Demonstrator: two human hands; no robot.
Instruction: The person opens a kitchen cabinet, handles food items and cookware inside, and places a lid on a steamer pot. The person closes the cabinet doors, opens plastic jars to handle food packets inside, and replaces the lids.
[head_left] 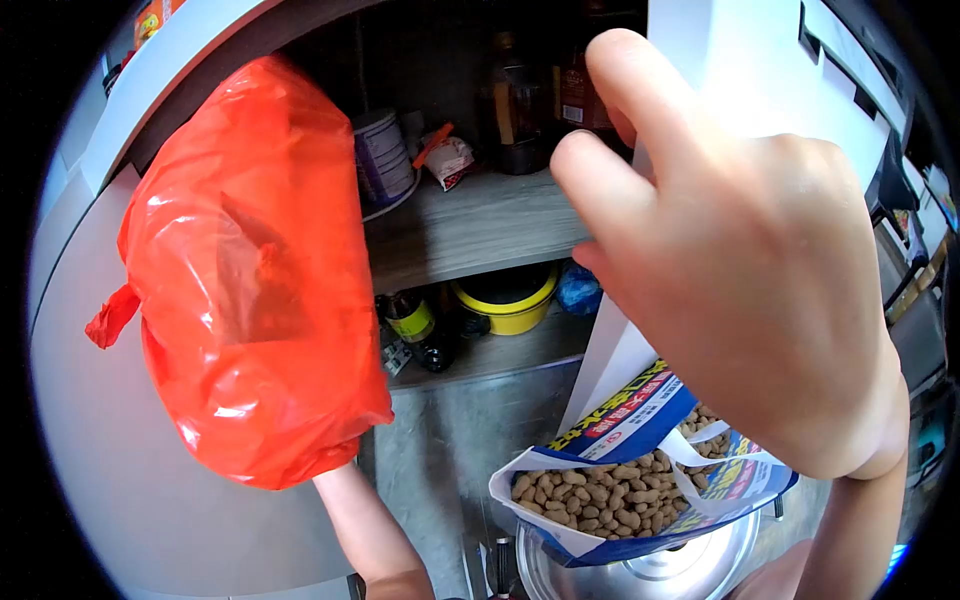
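Observation:
A full red plastic bag with a knotted end fills the left of the view, in front of an open cabinet. My left forearm reaches up to its underside; the bag hides the fingers of that hand. My right hand is raised close to the camera at the right, back of the hand showing, with fingers apart and nothing held. Below it, a blue and white bag stands open, full of peanuts, on a round metal lid.
The cabinet's upper shelf holds a can, a small packet and dark bottles. On the lower shelf are a yellow tub, a dark bottle with a green label and a blue bundle.

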